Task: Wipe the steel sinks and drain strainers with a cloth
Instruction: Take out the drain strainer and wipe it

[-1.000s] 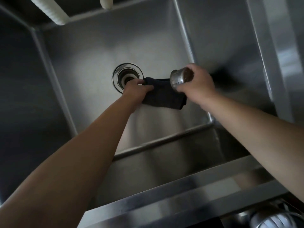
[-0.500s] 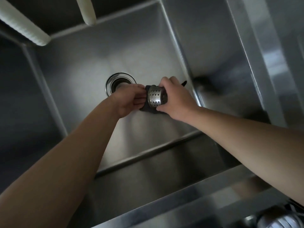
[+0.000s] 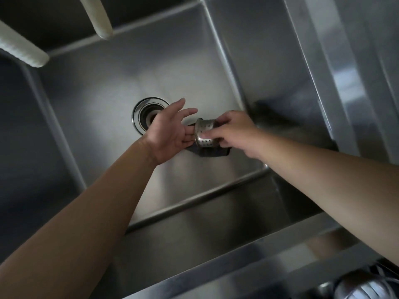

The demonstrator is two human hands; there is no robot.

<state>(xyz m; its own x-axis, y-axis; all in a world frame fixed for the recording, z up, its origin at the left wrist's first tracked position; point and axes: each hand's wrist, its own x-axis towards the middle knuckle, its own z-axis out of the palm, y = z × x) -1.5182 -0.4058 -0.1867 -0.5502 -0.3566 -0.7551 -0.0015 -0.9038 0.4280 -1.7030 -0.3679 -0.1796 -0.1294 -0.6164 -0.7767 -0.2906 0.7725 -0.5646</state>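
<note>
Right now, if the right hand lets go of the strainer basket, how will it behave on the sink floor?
The strainer basket is round and lies sideways in the right hand, so it would probably roll. It looks like thin perforated steel, so likely light and stiff. The dark cloth beneath it might slow it.

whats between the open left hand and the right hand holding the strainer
In the head view, the perforated steel strainer sits between the left hand and the right hand, rim towards the left palm. A dark cloth shows just beneath it.
</note>
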